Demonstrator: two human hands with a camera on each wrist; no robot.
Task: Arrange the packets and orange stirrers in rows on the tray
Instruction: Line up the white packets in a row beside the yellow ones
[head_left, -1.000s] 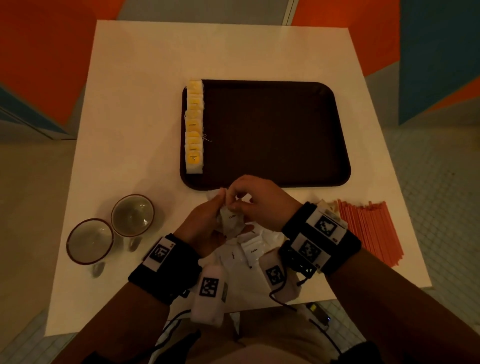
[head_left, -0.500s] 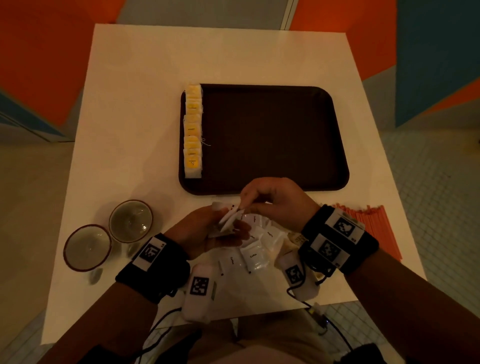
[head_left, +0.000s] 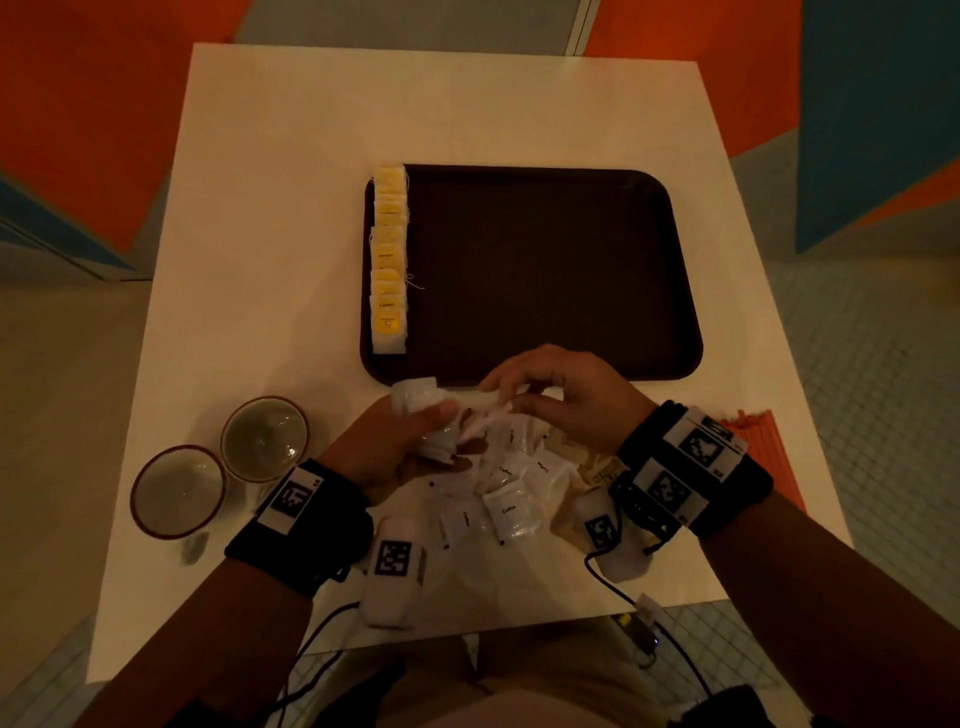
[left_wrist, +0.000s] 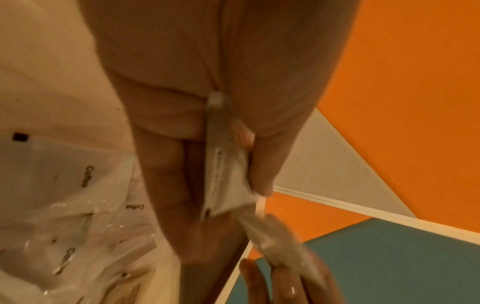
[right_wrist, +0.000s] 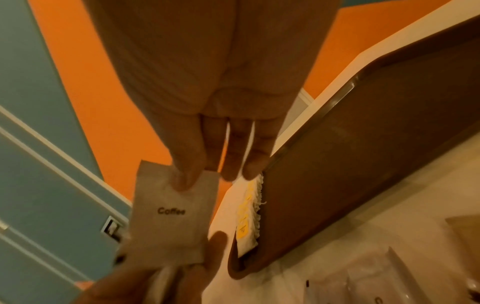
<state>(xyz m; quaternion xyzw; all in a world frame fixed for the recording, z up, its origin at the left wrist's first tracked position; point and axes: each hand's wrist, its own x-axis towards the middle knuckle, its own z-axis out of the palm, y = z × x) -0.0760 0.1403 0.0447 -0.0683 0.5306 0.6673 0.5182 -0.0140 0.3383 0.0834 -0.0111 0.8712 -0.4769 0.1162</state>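
Note:
A dark brown tray (head_left: 545, 270) lies mid-table with a row of yellow packets (head_left: 388, 260) along its left edge. Just in front of its near rim, my left hand (head_left: 436, 421) grips a small stack of white coffee packets (head_left: 415, 397). My right hand (head_left: 498, 395) pinches one white coffee packet (right_wrist: 171, 216) by its end, right next to the left hand's stack (left_wrist: 223, 181). More white coffee packets (head_left: 511, 499) lie piled on a clear plastic bag below the hands. Orange stirrers (head_left: 774, 447) lie at the right, partly hidden by my right wrist.
Two round cups (head_left: 265, 439) (head_left: 179, 491) stand on the white table to the left of my left wrist. The table's near edge runs just behind the packet pile. Orange and blue wall panels surround the table.
Both hands have risen from the pile toward the tray's near rim. The left hand's stack of packets now shows above its fingers, and the right hand holds a packet beside it.

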